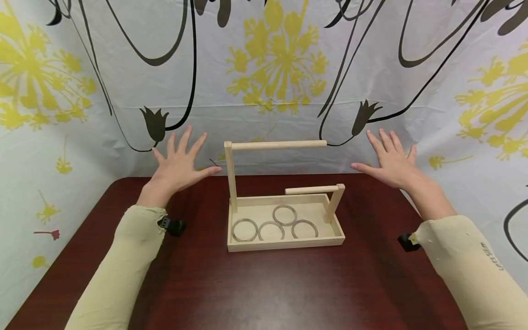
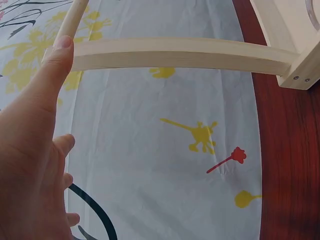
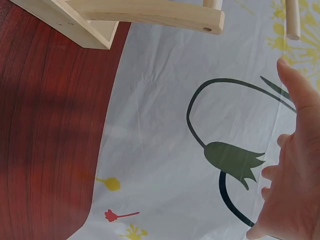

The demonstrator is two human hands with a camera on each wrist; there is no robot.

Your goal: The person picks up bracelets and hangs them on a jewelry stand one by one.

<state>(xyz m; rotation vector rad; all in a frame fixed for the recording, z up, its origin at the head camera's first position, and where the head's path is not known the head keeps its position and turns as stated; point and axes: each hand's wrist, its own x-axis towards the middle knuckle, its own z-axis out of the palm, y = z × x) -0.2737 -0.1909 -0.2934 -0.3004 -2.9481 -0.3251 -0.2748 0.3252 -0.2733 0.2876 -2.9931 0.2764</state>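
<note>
Four metal rings point(image 1: 273, 224), one wooden tray point(image 1: 284, 243)

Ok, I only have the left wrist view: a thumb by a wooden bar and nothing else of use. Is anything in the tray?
Observer: Yes, four metal rings lie flat on the floor of the wooden tray.
Operator: Is either hand holding one?
Observer: No. The left hand and the right hand are both spread open above the table, one on each side of the tray.
Operator: How many bars does the stand have?
Observer: Two: a tall bar on the left post and a short bar on the right post.
</note>
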